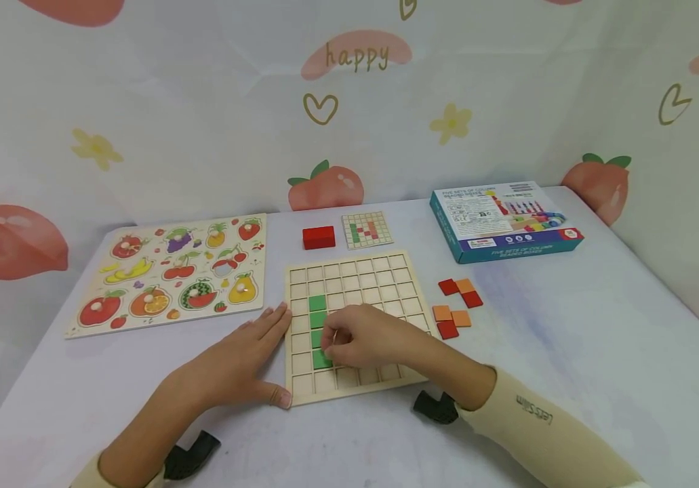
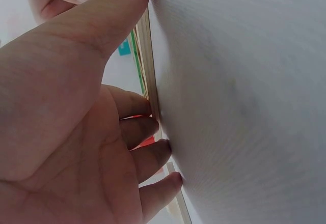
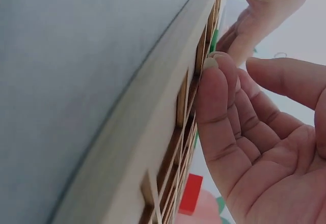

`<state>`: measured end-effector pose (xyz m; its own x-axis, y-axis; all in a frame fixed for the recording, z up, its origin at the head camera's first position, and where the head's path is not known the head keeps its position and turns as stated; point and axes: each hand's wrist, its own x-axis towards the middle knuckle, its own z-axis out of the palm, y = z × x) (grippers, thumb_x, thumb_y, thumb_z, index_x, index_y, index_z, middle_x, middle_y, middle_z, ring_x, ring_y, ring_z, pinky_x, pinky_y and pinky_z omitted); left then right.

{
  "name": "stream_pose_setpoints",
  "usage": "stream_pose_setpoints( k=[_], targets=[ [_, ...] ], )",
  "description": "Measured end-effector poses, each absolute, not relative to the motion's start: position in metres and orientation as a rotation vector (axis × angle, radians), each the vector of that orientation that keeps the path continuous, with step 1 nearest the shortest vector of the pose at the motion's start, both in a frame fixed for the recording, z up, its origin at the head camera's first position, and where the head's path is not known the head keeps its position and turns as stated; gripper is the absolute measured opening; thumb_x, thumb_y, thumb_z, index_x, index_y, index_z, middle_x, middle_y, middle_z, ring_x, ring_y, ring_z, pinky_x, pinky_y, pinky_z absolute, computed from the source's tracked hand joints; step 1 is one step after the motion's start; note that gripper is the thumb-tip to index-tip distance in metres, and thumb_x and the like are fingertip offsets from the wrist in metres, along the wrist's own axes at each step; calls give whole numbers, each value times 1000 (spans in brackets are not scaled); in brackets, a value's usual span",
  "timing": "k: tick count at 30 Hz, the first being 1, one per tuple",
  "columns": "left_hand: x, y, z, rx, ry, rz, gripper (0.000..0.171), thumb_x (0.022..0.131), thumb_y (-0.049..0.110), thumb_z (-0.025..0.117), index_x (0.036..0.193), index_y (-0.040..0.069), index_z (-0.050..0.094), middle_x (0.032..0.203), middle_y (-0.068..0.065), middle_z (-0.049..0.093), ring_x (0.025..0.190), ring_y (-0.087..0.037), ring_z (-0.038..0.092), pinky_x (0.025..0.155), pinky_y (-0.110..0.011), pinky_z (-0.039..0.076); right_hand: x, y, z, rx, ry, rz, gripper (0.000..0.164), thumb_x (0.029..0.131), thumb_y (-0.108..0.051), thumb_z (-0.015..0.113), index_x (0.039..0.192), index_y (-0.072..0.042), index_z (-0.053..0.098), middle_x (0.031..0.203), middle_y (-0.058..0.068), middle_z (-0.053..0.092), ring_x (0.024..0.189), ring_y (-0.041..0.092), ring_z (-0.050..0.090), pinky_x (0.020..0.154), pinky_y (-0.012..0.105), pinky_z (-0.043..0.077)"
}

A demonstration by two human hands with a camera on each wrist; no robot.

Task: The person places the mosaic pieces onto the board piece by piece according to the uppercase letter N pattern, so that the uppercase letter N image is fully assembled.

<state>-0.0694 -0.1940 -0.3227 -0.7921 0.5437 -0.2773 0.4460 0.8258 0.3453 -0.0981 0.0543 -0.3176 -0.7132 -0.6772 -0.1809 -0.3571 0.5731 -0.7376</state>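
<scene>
A green tile [image 1: 322, 358] is being pressed into the grid board [image 1: 358, 271] by the right hand [image 1: 369, 337] (fingertips curled onto it); the board is steadied by the flat left hand [image 1: 241, 364]. Seating it flush is judged next.

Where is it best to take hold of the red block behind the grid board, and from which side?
Probably from above, pinching the two long sides of the red block. It lies flat and alone on the table, apart from the pattern card, so both sides are free.

Fruit puzzle [image 1: 172, 274] far left; red block [image 1: 318, 237], pattern card [image 1: 367, 230], box [image 1: 504, 220] behind.
</scene>
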Motion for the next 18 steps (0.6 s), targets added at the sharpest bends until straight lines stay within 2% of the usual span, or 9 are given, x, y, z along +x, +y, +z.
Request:
stream_pose_setpoints(
  k=[6,15,18],
  targets=[
    [-68,-193,-321,749,2641,378,129,66,74,73,159,2,20,165,-16,16,150,-39,17,115,-59,25,-102,74,-316,-751,2389,-949,11,92,-11,70,85,-20,70,71,-5,62,71,13,58,64,29,50],
    [-68,-194,-322,749,2642,358,129,67,75,72,159,1,20,165,-17,15,150,-38,16,117,-58,24,-114,126,-308,-559,2481,-933,1,91,-13,71,91,-14,70,78,-1,62,78,18,57,66,32,50],
    [-68,-194,-323,737,2640,349,129,67,75,72,159,1,20,166,-16,14,150,-37,15,117,-56,23,-120,150,-305,-461,2508,-933,6,91,-15,71,96,-12,70,79,2,61,77,20,56,63,32,49]
  ],
)
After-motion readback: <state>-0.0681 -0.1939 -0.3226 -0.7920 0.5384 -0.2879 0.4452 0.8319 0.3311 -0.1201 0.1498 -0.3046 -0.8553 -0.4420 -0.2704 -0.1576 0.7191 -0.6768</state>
